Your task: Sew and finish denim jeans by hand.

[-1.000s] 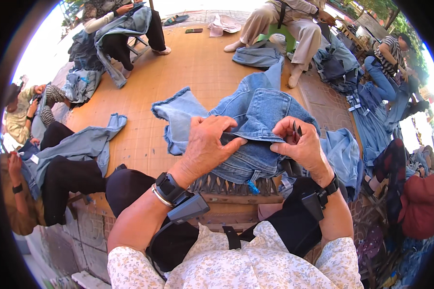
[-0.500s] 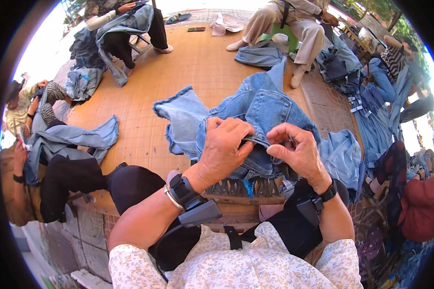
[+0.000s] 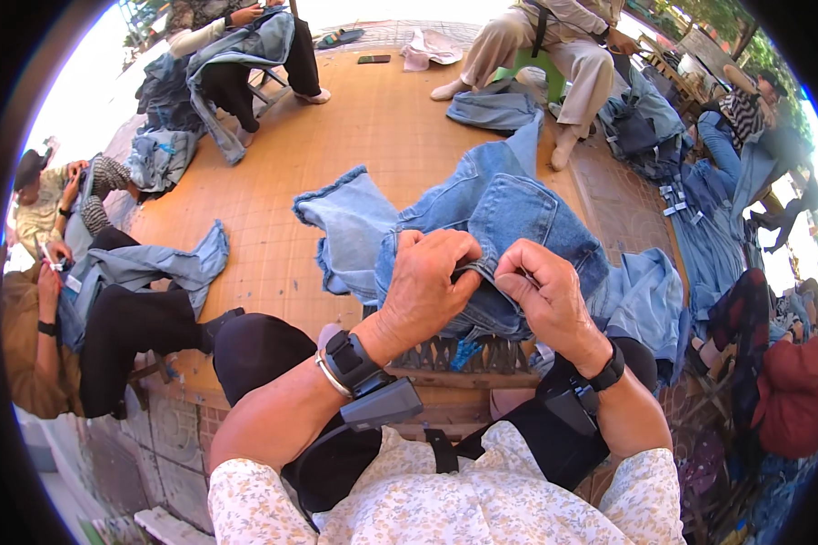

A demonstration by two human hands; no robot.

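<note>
A pair of blue denim jeans (image 3: 536,213) lies bunched over my lap, with a back pocket facing up and a paler leg with a frayed hem (image 3: 350,218) spread to the left. My left hand (image 3: 427,282) is closed on a folded edge of the denim, thumb and fingers pinching it. Just to its right, my right hand (image 3: 545,295) is closed in a pinch close to the same edge. Something small and dark shows among its fingers, too hidden to name. A blue tuft (image 3: 466,352) hangs below the jeans.
Pale denim (image 3: 645,295) lies by my right knee. Around the wooden platform (image 3: 291,182), several people sit with denim on their laps. A phone (image 3: 374,59) and a pink cloth (image 3: 430,49) lie at the far edge. More jeans (image 3: 700,227) are heaped at right.
My right hand has closed from a loose, parted curl into a tight pinch beside the denim edge. My left hand keeps its hold on the jeans.
</note>
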